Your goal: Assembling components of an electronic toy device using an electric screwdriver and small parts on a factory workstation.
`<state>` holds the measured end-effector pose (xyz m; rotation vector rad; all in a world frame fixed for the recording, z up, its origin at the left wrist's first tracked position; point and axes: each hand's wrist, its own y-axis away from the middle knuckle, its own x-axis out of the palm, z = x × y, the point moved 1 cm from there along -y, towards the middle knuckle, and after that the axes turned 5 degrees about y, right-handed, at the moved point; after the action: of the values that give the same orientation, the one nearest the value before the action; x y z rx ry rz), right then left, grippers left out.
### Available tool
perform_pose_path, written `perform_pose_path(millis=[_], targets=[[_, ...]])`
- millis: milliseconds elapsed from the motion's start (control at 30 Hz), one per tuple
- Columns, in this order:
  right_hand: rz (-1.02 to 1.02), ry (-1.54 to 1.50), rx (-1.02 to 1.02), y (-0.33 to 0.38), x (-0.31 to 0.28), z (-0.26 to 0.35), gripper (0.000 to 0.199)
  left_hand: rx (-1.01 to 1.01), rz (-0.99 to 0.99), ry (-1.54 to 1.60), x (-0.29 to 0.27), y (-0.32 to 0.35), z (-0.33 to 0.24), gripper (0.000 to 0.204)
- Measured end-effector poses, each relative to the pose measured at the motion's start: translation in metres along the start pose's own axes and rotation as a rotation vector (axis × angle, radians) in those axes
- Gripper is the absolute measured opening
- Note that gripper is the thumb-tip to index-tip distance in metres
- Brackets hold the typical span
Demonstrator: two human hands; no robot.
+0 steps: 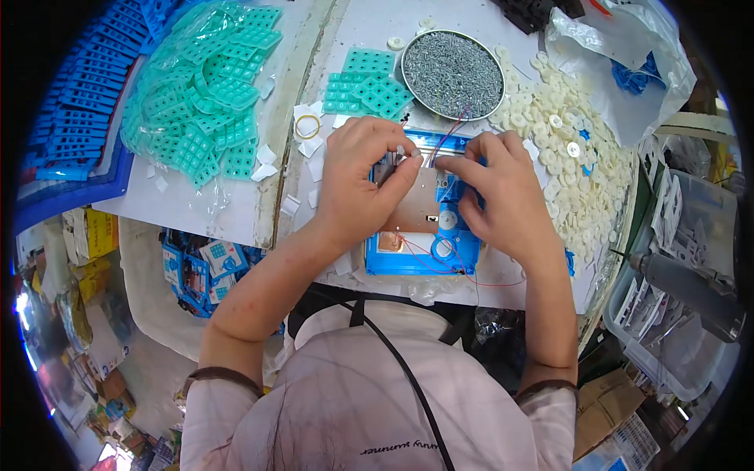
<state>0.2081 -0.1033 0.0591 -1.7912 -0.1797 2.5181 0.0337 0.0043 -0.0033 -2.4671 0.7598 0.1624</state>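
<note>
A blue plastic casing [463, 259] lies in front of me with a copper-brown circuit board [415, 200] inside it. Thin red wires [416, 245] curl across its lower part, and dark wires rise at its top. My left hand [357, 177] is over the board's upper left, its thumb and forefinger pinching a small whitish piece [406, 151]. Over the casing's right side bends my right hand [503, 188]. Its forefinger reaches the board's upper edge beside the wires, while the thumb stays apart; nothing shows in its grip.
A round tray of small screws [453, 74] stands beyond the casing. White plastic discs [573, 137] spread to the right. Green rubber keypads [204, 94] are piled left, past blue plastic parts [86, 94]. A clear bin [683, 345] sits right; a white tub [145, 290] is lower left.
</note>
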Motion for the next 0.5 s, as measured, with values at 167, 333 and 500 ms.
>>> perform_pose_path(millis=[167,333,500], targets=[[0.047,0.014,-0.166,-0.011,-0.002,-0.01,0.032,0.002,0.011,-0.024,0.0,0.002,-0.003,0.013],[0.084,0.076,-0.228,-0.021,-0.006,-0.014,0.016,0.023,0.004,-0.023,0.001,0.003,0.0,0.012],[0.057,0.107,-0.2,-0.016,-0.009,-0.004,0.012,0.033,0.018,-0.022,0.0,0.002,0.0,0.012]])
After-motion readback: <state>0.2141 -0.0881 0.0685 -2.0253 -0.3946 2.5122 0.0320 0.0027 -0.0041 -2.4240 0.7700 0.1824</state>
